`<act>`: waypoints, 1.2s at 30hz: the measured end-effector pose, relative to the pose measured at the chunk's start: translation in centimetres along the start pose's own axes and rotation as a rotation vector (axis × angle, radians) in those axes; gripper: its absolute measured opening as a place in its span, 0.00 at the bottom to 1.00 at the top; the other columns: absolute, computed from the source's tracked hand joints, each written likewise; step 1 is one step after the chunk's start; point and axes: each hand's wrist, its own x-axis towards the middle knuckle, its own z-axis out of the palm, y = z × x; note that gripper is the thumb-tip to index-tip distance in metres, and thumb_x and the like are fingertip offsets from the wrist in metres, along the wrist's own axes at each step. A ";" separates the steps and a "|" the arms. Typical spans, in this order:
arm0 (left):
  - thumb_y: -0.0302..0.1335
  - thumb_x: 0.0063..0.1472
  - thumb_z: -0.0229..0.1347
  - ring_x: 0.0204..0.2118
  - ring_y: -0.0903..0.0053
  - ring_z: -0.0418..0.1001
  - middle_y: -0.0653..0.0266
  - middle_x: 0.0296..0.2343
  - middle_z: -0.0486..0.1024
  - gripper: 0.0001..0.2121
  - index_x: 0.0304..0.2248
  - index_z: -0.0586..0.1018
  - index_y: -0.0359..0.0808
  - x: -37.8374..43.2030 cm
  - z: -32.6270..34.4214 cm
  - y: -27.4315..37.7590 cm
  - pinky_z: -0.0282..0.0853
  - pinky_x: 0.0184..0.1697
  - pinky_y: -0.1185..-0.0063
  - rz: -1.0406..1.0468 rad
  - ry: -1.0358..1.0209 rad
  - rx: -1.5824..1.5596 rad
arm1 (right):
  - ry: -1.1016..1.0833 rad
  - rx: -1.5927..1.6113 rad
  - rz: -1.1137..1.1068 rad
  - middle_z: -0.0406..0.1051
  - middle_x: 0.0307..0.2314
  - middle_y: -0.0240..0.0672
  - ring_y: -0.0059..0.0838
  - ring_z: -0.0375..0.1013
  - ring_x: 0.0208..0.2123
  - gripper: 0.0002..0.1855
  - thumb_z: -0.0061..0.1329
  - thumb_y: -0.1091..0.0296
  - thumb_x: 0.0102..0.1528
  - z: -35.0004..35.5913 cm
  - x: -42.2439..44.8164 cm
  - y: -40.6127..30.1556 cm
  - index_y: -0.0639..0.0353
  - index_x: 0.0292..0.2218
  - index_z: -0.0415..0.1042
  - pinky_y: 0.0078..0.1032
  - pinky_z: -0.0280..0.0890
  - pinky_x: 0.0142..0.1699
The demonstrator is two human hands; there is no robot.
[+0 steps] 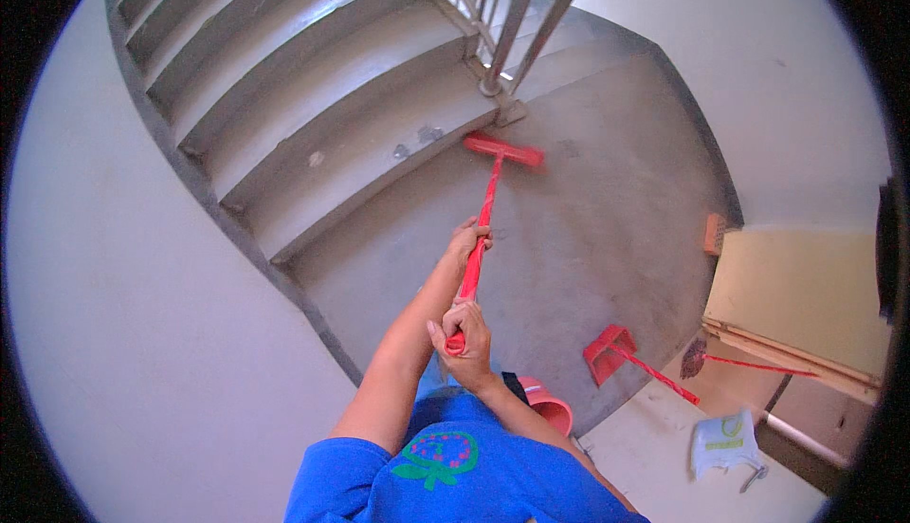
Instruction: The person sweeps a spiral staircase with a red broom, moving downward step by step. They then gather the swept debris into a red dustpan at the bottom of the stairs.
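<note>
A red broom [488, 199] slants away from me, its wide head on the grey landing beside the lowest visible step, near the foot of the metal railing. Partway down the handle, my left hand [469, 244] is closed around it. My right hand [466, 341] grips the handle's top end, close to my body. Dark marks show on the step [398, 142] left of the broom head. A long-handled red dustpan [609, 355] rests on the floor to my right. Near my right forearm is a pink bucket [551, 406], partly hidden.
Curved stairs [341, 75] rise at upper left, and more steps lie beyond the railing [515, 18]. At right are an orange brick [714, 233], a cream panel [796, 288], a second broom [694, 359] with dark bristles and a printed plastic bag [725, 442]. Walls flank the landing.
</note>
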 end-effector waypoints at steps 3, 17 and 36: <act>0.15 0.47 0.44 0.19 0.77 0.63 0.53 0.25 0.63 0.23 0.42 0.50 0.33 -3.5 -2.3 0.7 0.59 0.15 0.85 0.002 0.002 -0.167 | -0.170 0.022 -0.060 0.57 0.14 0.33 0.34 0.61 0.21 0.12 0.49 0.78 0.36 0.6 -1.3 -1.6 0.57 0.17 0.55 0.31 0.57 0.39; 0.18 0.45 0.46 0.15 0.79 0.66 0.62 0.17 0.67 0.07 0.27 0.63 0.30 -14.7 3.3 0.9 0.64 0.17 0.85 0.045 -0.045 -0.085 | -0.298 0.020 0.002 0.58 0.15 0.29 0.26 0.60 0.20 0.13 0.47 0.82 0.36 -7.0 -0.3 -10.8 0.56 0.15 0.56 0.30 0.58 0.37; 0.27 0.48 0.48 0.28 0.73 0.69 0.56 0.26 0.69 0.10 0.30 0.66 0.32 -21.3 -6.3 3.7 0.66 0.31 0.79 0.035 0.047 -0.285 | -0.552 0.293 -0.052 0.56 0.10 0.29 0.24 0.58 0.15 0.14 0.47 0.78 0.34 -5.9 1.1 -13.0 0.56 0.12 0.53 0.25 0.58 0.32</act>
